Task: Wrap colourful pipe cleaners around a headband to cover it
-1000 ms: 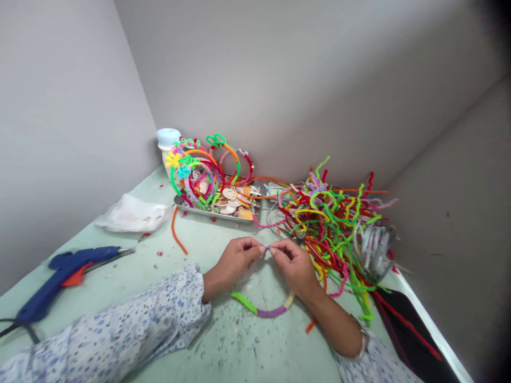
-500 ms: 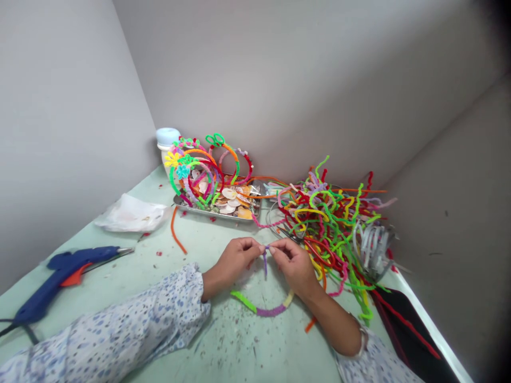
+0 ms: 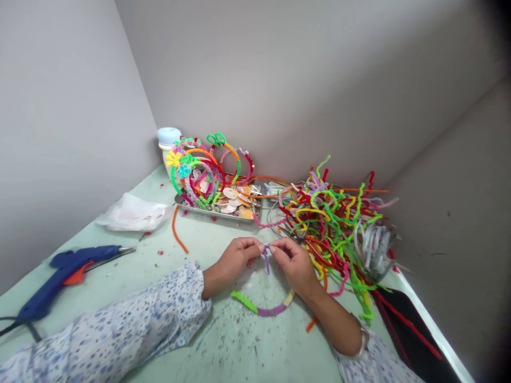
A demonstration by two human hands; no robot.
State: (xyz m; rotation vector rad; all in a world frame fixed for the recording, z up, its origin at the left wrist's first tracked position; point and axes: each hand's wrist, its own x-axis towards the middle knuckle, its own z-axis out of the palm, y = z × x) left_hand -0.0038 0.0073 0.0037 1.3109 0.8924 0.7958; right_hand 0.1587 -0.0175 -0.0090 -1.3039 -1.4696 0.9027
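Observation:
Between my two hands is a short purple pipe cleaner [image 3: 268, 263], its loose end hanging down. My left hand [image 3: 238, 259] pinches it from the left between thumb and fingertips. From the other side my right hand [image 3: 293, 263] pinches it too, the fingertips of both hands nearly meeting. Just below, on the table, lies a curved headband [image 3: 271, 311] wrapped in green, purple and pale yellow; its right end disappears behind my right wrist. An orange pipe cleaner [image 3: 312, 324] pokes out beside my right forearm.
A blue glue gun [image 3: 67, 276] lies at the left, near a white plastic bag [image 3: 133, 213]. Finished headbands rest on a metal tray [image 3: 207, 213] with shell-like pieces, before a blue-lidded bottle [image 3: 169, 136]. A tangled heap of pipe cleaners [image 3: 331, 213] fills the right, beside grey bands [image 3: 373, 250].
Both hands keep their pinch in almost the same place. The hanging end of the purple pipe cleaner has swung slightly to the right.

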